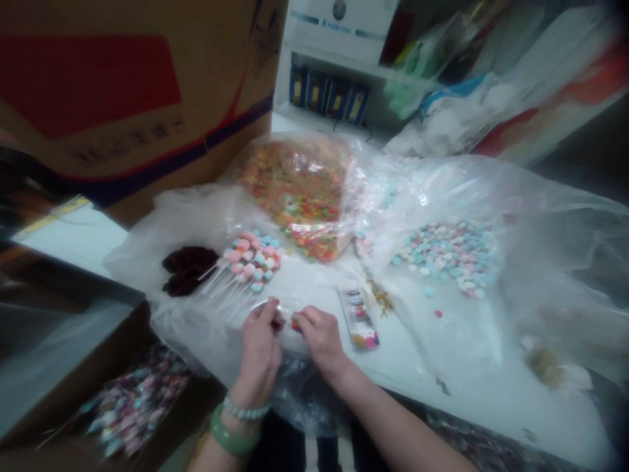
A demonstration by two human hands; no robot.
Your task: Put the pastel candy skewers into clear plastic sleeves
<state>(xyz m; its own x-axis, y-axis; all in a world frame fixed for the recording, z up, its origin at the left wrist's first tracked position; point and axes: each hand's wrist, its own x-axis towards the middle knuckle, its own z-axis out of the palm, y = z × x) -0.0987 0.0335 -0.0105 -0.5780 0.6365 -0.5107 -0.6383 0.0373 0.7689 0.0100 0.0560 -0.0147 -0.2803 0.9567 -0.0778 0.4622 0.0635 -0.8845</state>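
Note:
At the table's near edge my left hand (pixel 263 337) and my right hand (pixel 318 334) are close together, fingers pinched. Between their fingertips is something small with red and blue bits, too blurred to make out. Just beyond my left hand lies a bunch of pink, blue and white candies on white sticks (pixel 253 255). A printed packet (pixel 360 314) lies to the right of my right hand, with gold ties (pixel 381 298) beside it.
A clear bag of orange and green candies (pixel 304 190) lies behind. Loose pastel candies (pixel 449 252) are on plastic at right. Dark fabric (pixel 189 269) lies left. A cardboard box (pixel 132 85) stands back left; an open box of wrapped candies (pixel 135 406) is below left.

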